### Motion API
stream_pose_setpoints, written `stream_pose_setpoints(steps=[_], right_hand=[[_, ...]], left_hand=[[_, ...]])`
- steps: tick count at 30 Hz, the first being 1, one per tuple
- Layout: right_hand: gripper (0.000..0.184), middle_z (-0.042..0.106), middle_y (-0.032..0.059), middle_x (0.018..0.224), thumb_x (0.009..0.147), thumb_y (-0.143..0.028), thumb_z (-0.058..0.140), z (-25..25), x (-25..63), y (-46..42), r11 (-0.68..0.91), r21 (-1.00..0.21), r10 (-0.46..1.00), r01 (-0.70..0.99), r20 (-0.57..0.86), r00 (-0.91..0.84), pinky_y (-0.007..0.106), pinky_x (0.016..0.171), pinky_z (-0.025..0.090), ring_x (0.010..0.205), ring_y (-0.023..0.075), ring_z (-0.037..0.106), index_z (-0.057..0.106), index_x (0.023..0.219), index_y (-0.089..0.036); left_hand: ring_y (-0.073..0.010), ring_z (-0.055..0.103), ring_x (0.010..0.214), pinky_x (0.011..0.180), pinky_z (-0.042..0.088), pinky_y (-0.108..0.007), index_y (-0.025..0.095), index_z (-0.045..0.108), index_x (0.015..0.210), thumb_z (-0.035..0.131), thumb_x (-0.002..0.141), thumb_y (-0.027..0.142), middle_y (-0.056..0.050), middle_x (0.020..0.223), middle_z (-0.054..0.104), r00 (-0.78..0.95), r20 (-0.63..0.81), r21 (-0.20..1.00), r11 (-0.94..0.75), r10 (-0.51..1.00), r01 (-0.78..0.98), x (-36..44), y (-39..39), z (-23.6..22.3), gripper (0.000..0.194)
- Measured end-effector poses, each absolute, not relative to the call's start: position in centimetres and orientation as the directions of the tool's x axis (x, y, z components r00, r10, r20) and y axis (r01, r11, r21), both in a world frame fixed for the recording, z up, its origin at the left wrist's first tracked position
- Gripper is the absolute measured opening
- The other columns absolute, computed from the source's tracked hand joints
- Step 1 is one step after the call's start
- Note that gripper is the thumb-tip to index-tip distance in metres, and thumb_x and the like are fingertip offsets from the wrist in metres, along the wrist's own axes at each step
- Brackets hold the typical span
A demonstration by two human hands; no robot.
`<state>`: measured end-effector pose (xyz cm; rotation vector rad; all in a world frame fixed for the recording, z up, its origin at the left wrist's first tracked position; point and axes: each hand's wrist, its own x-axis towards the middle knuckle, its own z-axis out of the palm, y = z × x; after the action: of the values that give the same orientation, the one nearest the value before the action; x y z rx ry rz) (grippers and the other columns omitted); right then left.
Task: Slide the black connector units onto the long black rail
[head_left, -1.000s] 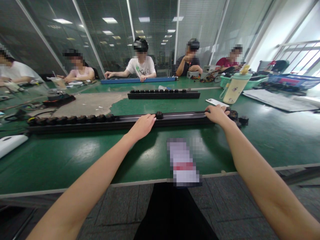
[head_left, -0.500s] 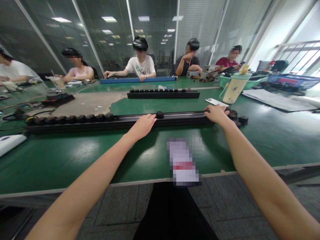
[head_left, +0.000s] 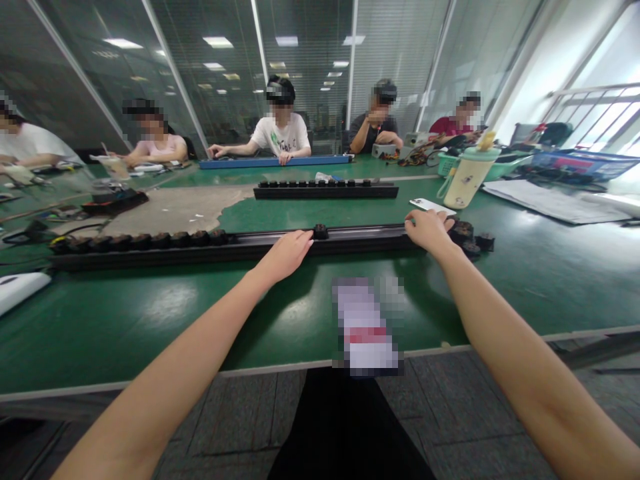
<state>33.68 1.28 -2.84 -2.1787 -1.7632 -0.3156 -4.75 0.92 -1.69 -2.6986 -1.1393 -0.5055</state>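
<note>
A long black rail with a pale inner channel lies across the green table in front of me. Several round black modules sit in a row on its left part, and a single module stands near its middle. My left hand is closed over the rail, its fingertips right beside that single module. Near the rail's right end, my right hand has its fingers curled down onto the channel; what they may pinch is hidden. Loose black modules lie just right of this hand.
A phone lies at the table's near edge. Beyond the rail are a shorter black rail, a white phone and a cream tumbler. Papers lie at right. Several people sit across the table, one at a blue bar.
My right hand has shifted slightly left along the rail. My left hand and the single module beside it stay practically in place.
</note>
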Motion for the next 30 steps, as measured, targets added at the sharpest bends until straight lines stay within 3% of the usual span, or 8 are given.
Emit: stream_pose_setpoints(steps=[2,6,12,19,25,30], right_hand=[[0.051,0.064,0.0249,0.13,0.102,-0.036,0.039,-2.4,32.4,0.8,-0.233,-0.166,0.89,0.958,0.36,0.279,0.06,0.099,0.041,0.125,0.0449,0.049,0.074,0.133,-0.018],[0.051,0.065,0.0227,0.134,0.104,-0.039,0.037,-1.9,30.5,0.3,-0.134,-0.204,0.902,0.97,0.38,0.205,0.058,0.101,0.041,0.126,0.0439,0.05,0.074,0.133,-0.02],[0.052,0.066,0.0203,0.141,0.106,-0.044,0.036,-2.3,29.9,0.5,-0.043,-0.178,0.933,0.983,0.345,0.103,0.056,0.104,0.041,0.128,0.0416,0.052,0.073,0.135,-0.021],[0.048,0.072,0.0154,0.138,0.107,-0.037,0.035,-2.4,30.0,0.7,0.028,-0.161,0.956,0.987,0.293,0.02,0.051,0.113,0.039,0.132,0.0336,0.059,0.074,0.13,-0.02],[0.05,0.072,0.0158,0.14,0.107,-0.038,0.034,-2.1,30.0,0.7,0.021,-0.158,0.964,0.987,0.266,0.022,0.053,0.112,0.04,0.133,0.0352,0.061,0.074,0.131,-0.02],[0.049,0.072,0.0164,0.139,0.106,-0.037,0.035,-2.0,29.9,0.7,0.015,-0.153,0.966,0.988,0.256,0.025,0.052,0.112,0.04,0.132,0.0349,0.061,0.073,0.132,-0.019]], left_hand=[[-0.032,0.066,0.13,0.118,0.051,-0.049,0.003,0.06,0.144,0.029,0.113,0.03,-0.023,0.137,0.069,0.649,0.365,-0.025,-0.69,0.667,0.723,-4.7,0.9,-1.7,0.051],[-0.0329,0.066,0.131,0.118,0.05,-0.049,0.001,0.06,0.145,0.03,0.113,0.03,-0.023,0.139,0.069,0.644,0.358,0.001,-0.689,0.677,0.724,-4.7,0.9,-1.6,0.052],[-0.0311,0.067,0.131,0.118,0.051,-0.048,0.004,0.06,0.145,0.03,0.113,0.032,-0.022,0.138,0.069,0.637,0.372,0.028,-0.695,0.675,0.719,-4.8,0.9,-1.7,0.051],[-0.0319,0.067,0.129,0.117,0.051,-0.049,0.003,0.06,0.145,0.029,0.113,0.032,-0.023,0.137,0.07,0.648,0.369,-0.009,-0.694,0.667,0.72,-4.8,0.9,-1.7,0.053],[-0.0296,0.067,0.13,0.117,0.051,-0.047,0.007,0.061,0.144,0.031,0.113,0.033,-0.021,0.139,0.07,0.651,0.38,-0.02,-0.698,0.657,0.716,-4.8,1.0,-1.8,0.05],[-0.0312,0.066,0.132,0.119,0.05,-0.048,0.003,0.06,0.144,0.03,0.113,0.032,-0.024,0.14,0.068,0.649,0.364,-0.009,-0.694,0.668,0.72,-4.6,0.8,-1.7,0.052]])
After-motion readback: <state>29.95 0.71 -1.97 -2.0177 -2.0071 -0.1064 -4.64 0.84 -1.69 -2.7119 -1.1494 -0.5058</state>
